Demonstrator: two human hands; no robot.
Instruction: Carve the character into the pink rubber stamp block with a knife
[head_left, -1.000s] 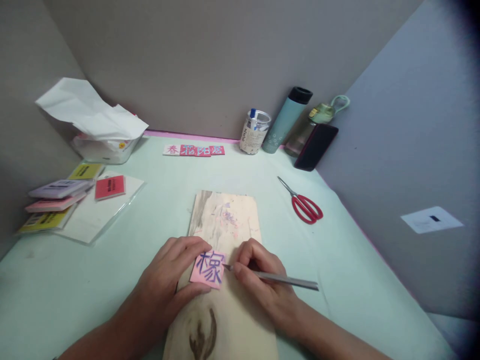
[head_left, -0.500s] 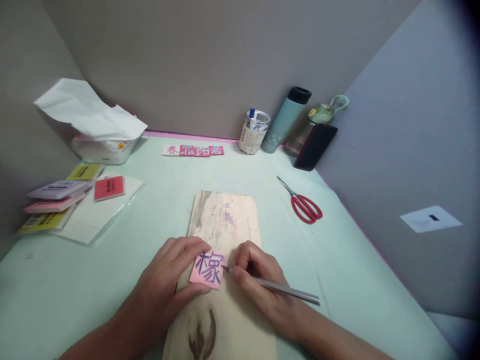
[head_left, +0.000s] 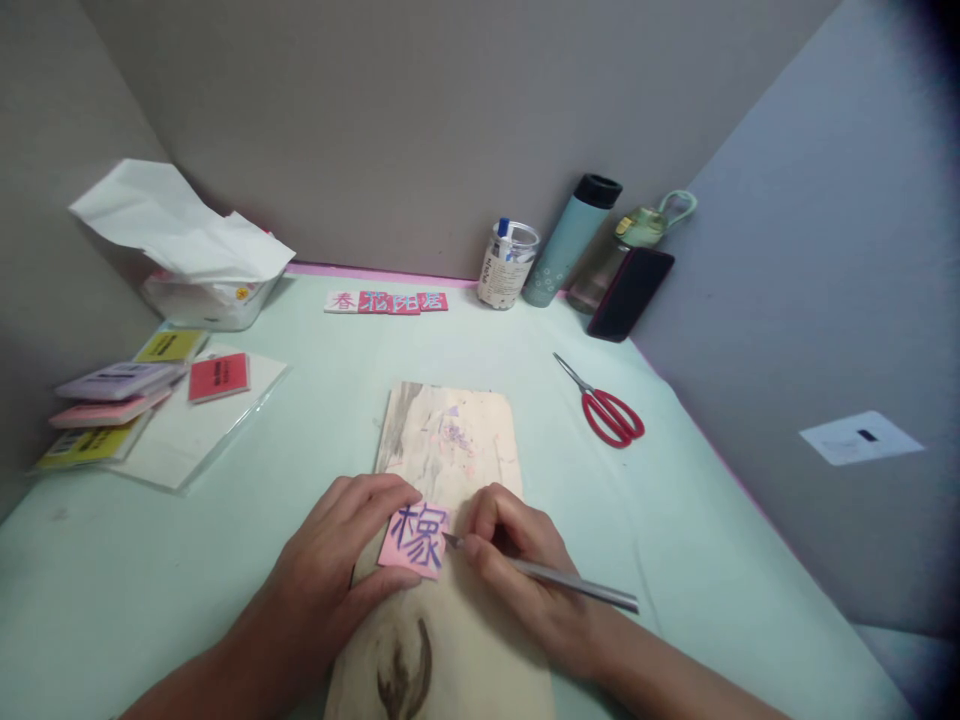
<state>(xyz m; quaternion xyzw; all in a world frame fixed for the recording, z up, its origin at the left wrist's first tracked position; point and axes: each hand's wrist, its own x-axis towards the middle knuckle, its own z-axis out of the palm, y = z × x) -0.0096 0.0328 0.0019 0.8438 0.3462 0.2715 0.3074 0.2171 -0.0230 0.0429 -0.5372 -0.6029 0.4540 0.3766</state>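
A small pink square block (head_left: pixel 414 539) with a purple written character lies on a pale wooden board (head_left: pixel 447 450). My left hand (head_left: pixel 330 570) grips the block between thumb and fingers and holds it down on the board. My right hand (head_left: pixel 525 575) is closed like a pen grip on a thin metal carving knife (head_left: pixel 555 578). The knife's tip touches the block's right edge.
Red-handled scissors (head_left: pixel 607 410) lie to the right of the board. At the back stand a jar (head_left: pixel 507 262), a teal bottle (head_left: pixel 566 240), a green bottle and a dark phone (head_left: pixel 628 292), beside a row of carved pink blocks (head_left: pixel 386 301). Coloured block packs (head_left: pixel 120 395) and a tissue-filled box (head_left: pixel 187 250) sit left.
The knife handle has dipped slightly and my right hand has shifted a little at the block's right edge. The left hand and block stay put.
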